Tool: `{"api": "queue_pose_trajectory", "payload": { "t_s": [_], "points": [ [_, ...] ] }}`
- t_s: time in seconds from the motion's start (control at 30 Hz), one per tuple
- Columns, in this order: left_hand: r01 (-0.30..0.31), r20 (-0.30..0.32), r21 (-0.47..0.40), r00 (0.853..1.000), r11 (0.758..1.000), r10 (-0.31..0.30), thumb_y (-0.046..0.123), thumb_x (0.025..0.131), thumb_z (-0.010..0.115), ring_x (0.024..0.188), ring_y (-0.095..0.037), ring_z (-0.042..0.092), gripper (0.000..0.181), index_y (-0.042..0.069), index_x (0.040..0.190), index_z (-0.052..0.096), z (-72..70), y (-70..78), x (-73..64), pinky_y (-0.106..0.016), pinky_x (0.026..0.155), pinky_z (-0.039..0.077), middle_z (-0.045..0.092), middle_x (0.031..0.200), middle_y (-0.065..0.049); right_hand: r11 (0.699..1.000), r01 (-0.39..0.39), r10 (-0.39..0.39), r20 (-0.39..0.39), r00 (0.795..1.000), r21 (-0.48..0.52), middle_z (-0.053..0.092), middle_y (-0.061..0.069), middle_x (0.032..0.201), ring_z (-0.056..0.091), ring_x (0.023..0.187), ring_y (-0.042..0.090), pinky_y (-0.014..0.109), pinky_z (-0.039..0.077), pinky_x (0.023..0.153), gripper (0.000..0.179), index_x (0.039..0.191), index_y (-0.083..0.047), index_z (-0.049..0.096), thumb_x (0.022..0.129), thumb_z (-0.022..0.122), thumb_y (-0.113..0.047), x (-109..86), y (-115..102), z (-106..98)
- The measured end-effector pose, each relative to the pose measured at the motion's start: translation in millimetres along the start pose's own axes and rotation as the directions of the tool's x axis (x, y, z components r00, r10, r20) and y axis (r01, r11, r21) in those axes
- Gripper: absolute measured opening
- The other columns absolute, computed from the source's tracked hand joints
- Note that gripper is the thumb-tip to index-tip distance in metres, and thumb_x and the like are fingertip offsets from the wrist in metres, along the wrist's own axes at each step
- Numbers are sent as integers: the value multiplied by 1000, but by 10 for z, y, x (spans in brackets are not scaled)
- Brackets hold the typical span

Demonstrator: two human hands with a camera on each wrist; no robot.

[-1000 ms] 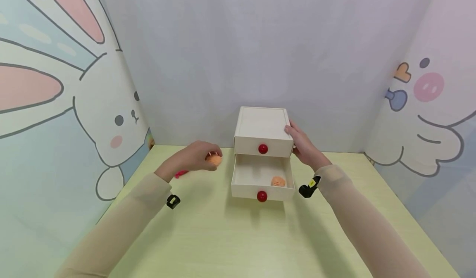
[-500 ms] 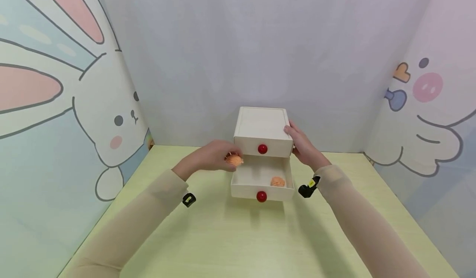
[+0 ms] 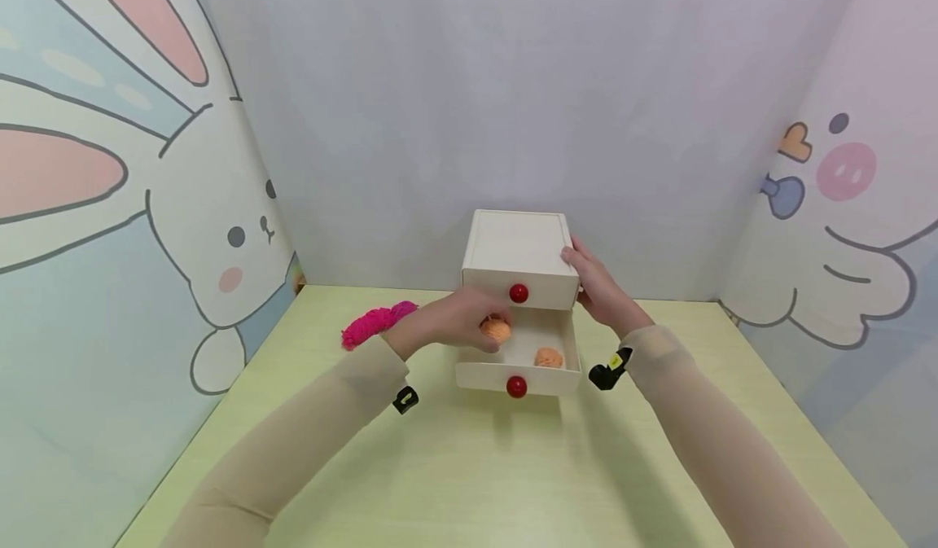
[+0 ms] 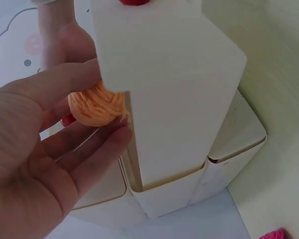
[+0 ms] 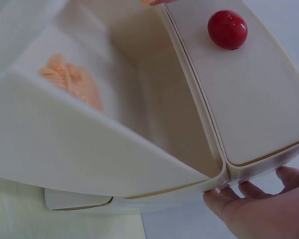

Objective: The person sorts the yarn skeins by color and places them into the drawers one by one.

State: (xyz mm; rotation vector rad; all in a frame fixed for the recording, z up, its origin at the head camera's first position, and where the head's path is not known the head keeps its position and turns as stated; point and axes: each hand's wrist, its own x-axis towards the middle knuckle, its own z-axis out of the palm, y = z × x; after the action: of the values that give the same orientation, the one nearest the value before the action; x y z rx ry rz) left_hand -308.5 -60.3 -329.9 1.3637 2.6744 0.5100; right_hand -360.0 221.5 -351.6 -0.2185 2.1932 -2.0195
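My left hand (image 3: 463,317) holds an orange ball of yarn (image 3: 497,330) over the left side of a pulled-out drawer (image 3: 479,376). In the left wrist view, the fingers lie around the yarn ball (image 4: 95,105), and a loose strand touches the drawer's edge. A second orange ball of yarn (image 3: 548,357) lies inside, toward the front right. The drawer belongs to a cream drawer cabinet (image 3: 519,241) with red knobs. My right hand (image 3: 599,291) rests against the cabinet's right side, thumb on the top edge; the right wrist view shows its fingertips pressing the side.
A twisted pink and magenta skein (image 3: 371,326) lies on the pale table (image 3: 498,475) to the left. Above the open drawer is a shut one with a red knob (image 3: 519,293). A lower tier (image 4: 241,130) shows in the left wrist view. Curtains stand behind and at both sides.
My left hand has carried the orange yarn ball rightward from beside the cabinet to over the drawer, uncovering the pink skein. The right hand stays put.
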Motion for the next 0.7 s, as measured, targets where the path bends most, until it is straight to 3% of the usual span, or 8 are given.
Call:
{"api": "queue_pose_trajectory", "payload": {
  "t_s": [0.23, 0.7],
  "points": [
    [-35, 20, 39, 999, 999, 34, 11, 89, 83, 91, -15, 57, 25, 13, 114, 76, 118, 53, 125, -27, 80, 49, 71, 103, 3, 1000, -5, 5, 3, 1000, 9, 0, 4, 179, 12, 162, 36, 61, 18, 129, 69, 171, -40, -1, 114, 38, -45, -13, 4, 6],
    [28, 126, 54, 991, 998, -35, 9, 97, 77, 96, -14, 60, 15, 14, 112, 77, 287, 19, 213, -27, 90, 52, 72, 103, 2, 1000, -8, 8, 0, 1000, -11, 1, 4, 180, 13, 162, 37, 63, 19, 128, 68, 170, -42, 0, 114, 38, -48, -5, -1, -3]
  ]
}}
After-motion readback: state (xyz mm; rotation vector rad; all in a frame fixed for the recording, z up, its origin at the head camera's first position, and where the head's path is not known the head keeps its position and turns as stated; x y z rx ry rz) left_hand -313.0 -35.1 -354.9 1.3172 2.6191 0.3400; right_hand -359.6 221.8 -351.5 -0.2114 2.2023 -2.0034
